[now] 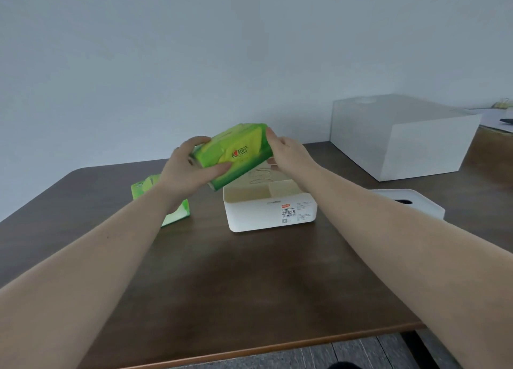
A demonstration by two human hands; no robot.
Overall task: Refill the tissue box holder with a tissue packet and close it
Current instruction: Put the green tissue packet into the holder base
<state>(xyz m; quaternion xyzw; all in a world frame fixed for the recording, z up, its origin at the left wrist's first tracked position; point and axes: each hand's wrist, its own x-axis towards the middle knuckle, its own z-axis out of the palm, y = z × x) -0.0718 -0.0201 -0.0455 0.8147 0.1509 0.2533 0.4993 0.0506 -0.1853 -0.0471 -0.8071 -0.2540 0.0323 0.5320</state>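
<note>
The green tissue packet (233, 154) is held in the air, tilted with its left end lower, just above the rear left part of the open white tissue box holder (270, 207). The left hand (188, 168) grasps the packet's lower left end, thumb across the front face and fingers curled over the top. The right hand (288, 152) grips the raised right end, fingers wrapped around that edge. The packet does not touch the holder.

The holder stands on the dark wooden table (236, 279), its top uncovered, showing a pale interior with a divider inside; a printed label is on its near wall. Its white lid (410, 202), with a dark slot in the top, lies on the table to the right of the holder, apart from it. To the left of the holder, partly hidden behind the left forearm, rests a second green packet (177, 216). Behind and to the right of the holder sits a large white box (402, 138) near the wall.
</note>
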